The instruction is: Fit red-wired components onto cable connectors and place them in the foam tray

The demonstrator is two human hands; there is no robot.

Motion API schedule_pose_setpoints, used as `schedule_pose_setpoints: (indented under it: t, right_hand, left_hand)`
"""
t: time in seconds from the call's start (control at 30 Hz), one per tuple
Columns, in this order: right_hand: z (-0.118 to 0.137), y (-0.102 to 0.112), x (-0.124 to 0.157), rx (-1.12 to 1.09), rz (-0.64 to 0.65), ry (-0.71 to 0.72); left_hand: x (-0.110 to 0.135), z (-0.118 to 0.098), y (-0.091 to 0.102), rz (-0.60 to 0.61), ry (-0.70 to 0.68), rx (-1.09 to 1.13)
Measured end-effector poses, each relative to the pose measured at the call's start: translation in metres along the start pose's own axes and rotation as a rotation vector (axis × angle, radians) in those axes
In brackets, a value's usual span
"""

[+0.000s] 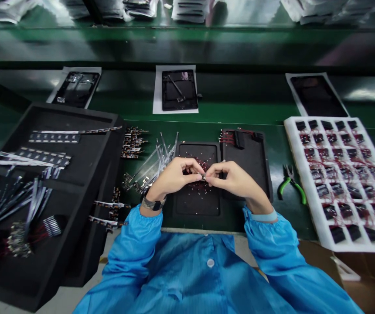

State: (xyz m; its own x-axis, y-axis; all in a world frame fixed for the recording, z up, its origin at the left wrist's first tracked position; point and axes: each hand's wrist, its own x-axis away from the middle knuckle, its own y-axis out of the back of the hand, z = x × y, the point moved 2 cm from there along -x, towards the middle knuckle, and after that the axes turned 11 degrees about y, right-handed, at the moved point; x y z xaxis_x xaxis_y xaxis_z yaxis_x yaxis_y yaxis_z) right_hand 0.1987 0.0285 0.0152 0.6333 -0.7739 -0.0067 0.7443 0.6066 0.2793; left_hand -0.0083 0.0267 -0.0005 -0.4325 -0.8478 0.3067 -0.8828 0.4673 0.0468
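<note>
My left hand [177,175] and my right hand [233,179] meet over a shallow black tray [197,206]. Both pinch a tiny electronic part [203,177] between thumb and fingertips; its exact kind is too small to make out. Under my fingers, the tray holds a pile of small parts with red wires [196,163], partly hidden by my hands. Left of my left wrist lie several thin flat strips with metal ends [158,159]. Beside my right hand is a second black tray [246,160], with black pieces on red wires [239,139] along its top edge.
Green-handled cutting pliers [291,184] lie right of the trays, near a white foam tray [311,174] of wired black parts. Large black bins [86,183] with strips stand at left. Behind, a tablet-like panel [179,90] rests on white paper, below a shelf [240,46].
</note>
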Motion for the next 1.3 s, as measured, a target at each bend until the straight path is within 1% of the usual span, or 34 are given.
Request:
schedule_pose_setpoints:
  t: [0.1,0.23,0.47,0.53,0.73,0.83,1.17,1.23,1.3]
  right_hand:
    - [-0.001,0.000,-0.001,-0.041,0.031,-0.024]
    - [-0.004,-0.002,0.000,-0.074,0.045,-0.057]
    - [-0.010,-0.005,0.001,-0.024,0.053,-0.096]
    - [-0.009,-0.005,0.001,-0.032,0.063,-0.091]
    - [-0.003,-0.003,0.000,-0.060,0.072,-0.035]
    - [-0.002,-0.003,0.000,-0.068,0.066,-0.017]
    - [-0.003,-0.004,-0.002,-0.107,0.074,-0.008]
    - [-0.001,-0.005,-0.002,-0.115,0.070,-0.011]
    - [0.003,0.000,-0.001,-0.088,0.048,0.010]
  left_hand:
    - [0.001,0.000,0.000,0.018,0.005,-0.020]
    - [0.002,-0.001,0.000,0.001,0.007,-0.077]
    - [0.004,-0.005,-0.002,-0.036,0.041,-0.189]
    - [0.004,-0.004,-0.001,-0.032,0.045,-0.183]
    - [0.004,-0.003,0.003,0.034,0.055,-0.089]
    - [0.003,-0.003,0.003,0.040,0.061,-0.062]
    - [0.004,-0.005,0.003,0.024,0.059,-0.070]
    - [0.006,-0.008,0.002,-0.003,0.055,-0.079]
    - [0.008,-0.012,0.002,-0.052,0.035,-0.086]
